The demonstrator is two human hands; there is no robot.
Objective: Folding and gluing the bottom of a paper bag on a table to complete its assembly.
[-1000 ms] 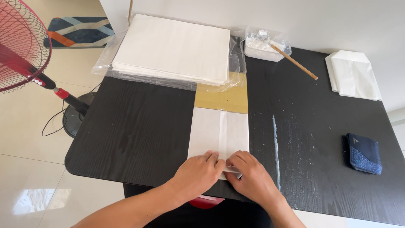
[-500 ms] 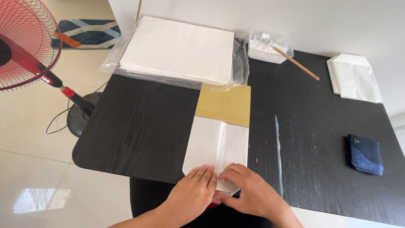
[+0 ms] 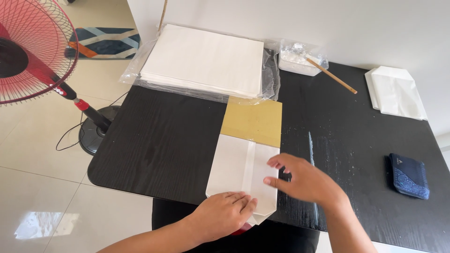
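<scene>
While the white folded paper sheet [image 3: 243,175] lies at the lower centre of the frame on the black wood-grain worktop [image 3: 159,140], its near end is pressed flat under the left hand [image 3: 222,215], whose fingers are laid out straight and together, holding nothing. A long central seam is already folded in, and a bottom corner is turned under. The right hand [image 3: 304,180] is held just above the sheet's right edge, fingers loosely curled and empty. A tan cardboard rectangle [image 3: 253,122] pokes out from the far end. Judged from this, the bottom fold appears only partly made, and the stack of white paper sheets in clear plastic wrap [image 3: 204,61] at the upper centre is untouched.
</scene>
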